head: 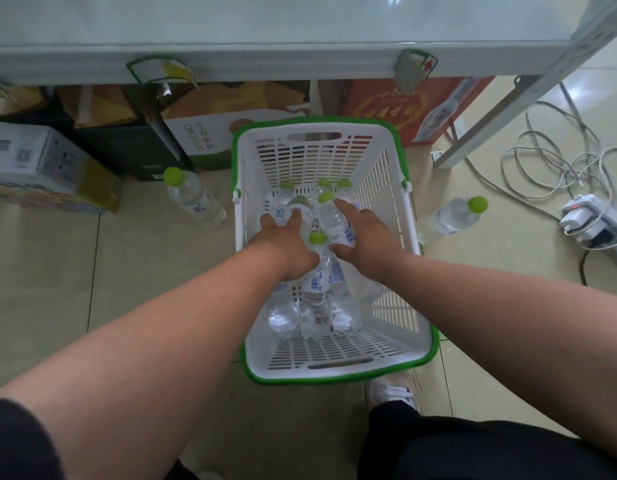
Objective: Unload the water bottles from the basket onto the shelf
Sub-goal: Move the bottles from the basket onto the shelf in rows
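Both hands down inside the basket [386,161], white slatted plastic with green rim, sitting on the tiled floor [144,271] in front of the shelf [231,43]

Left hand [283,244]: fingers [267,221] spread and curled down over a bottle lying in the far-left part of the basket, the labelled bottle [279,206]. Looks like a grip around its body, thumb side hidden, so grip is likely but not fully confirmed

Right hand [366,237]: index finger [345,206] extended along the olympic-ring bottle [336,223], thumb [341,251] tucked under its near end, other fingers wrapped down the far side. Reads as grasping that bottle

Between the two hands: centre bottle [317,271], green cap toward the far end, lying lengthwise, touching or nearly touching both wrists. More clear bottles heaped beneath and beside it, several green caps clustered at the far end. Exact count can't tell

Outside the basket: one loose bottle [193,199] on the floor just left of it, another floor bottle [456,216] just right of it, both green-capped

Under the shelf: cartons, incl. an organic-print box [203,133] and a red box [386,105]. Power strip [591,220] and tangled cables [549,161] on floor at right. White shoe [393,393] near the basket's close edge
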